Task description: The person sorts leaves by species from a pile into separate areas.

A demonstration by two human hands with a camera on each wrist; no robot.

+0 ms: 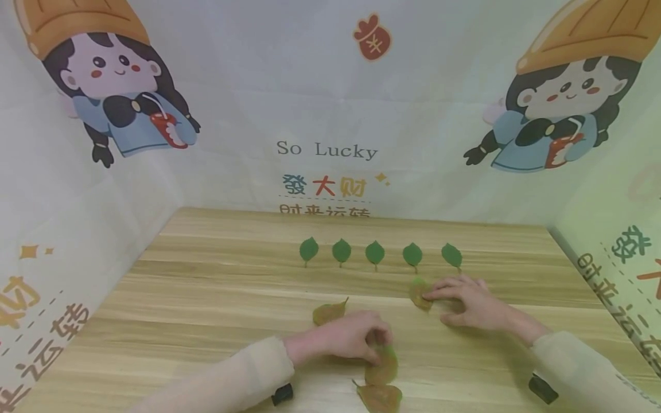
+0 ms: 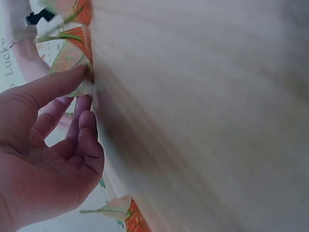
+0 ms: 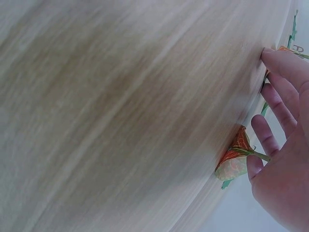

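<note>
My left hand [image 1: 356, 337] pinches a mottled brown-green leaf [image 1: 383, 370] near its upper edge; in the left wrist view the thumb lies across that leaf [image 2: 67, 65], with the other fingers behind it. My right hand [image 1: 472, 301] has its fingers spread and loosely extended, fingertips at the edge of another brown-green leaf [image 1: 419, 291]. In the right wrist view an orange-red leaf [image 3: 236, 153] with a green stem lies beside the fingers. A brown leaf [image 1: 328, 313] is just beyond my left wrist, and one more [image 1: 381, 397] lies at the near edge of view.
Several green leaves stand in a row at the back, from the left one [image 1: 308, 250] to the right one [image 1: 451, 255]. The wood-grain table [image 1: 206, 287] is enclosed by printed cloth walls [image 1: 232, 115]. Dark straps [image 1: 282, 394] show below the sleeves.
</note>
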